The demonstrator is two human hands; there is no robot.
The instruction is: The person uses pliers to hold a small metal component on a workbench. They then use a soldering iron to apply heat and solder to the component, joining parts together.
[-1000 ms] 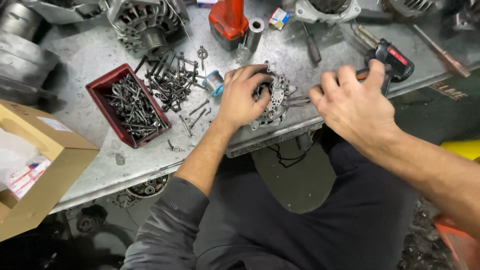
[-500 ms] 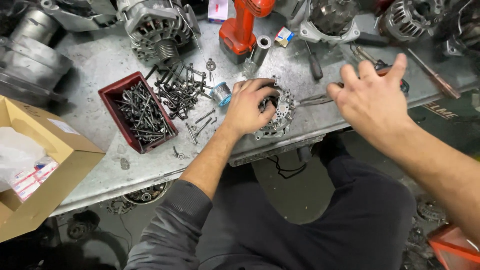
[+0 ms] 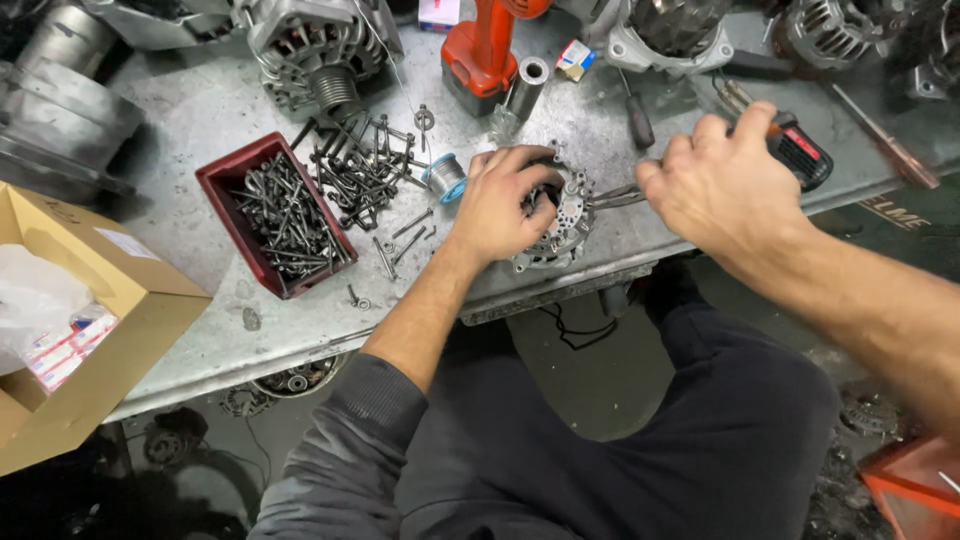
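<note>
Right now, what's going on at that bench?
A person sits at a metal workbench. The left hand presses down on a round perforated metal part at the bench's front edge. The right hand holds pliers whose tips reach that part. A red tray of long bolts and loose bolts lie to the left, a red cordless drill behind.

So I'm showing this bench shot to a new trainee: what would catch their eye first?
Probably the left hand pressing on a round perforated metal part at the grey bench's front edge, with the right hand on a black-and-red-handled tool beside it. Next, the dark red rectangular tray of long bolts at left, and the red cordless drill behind.
</note>
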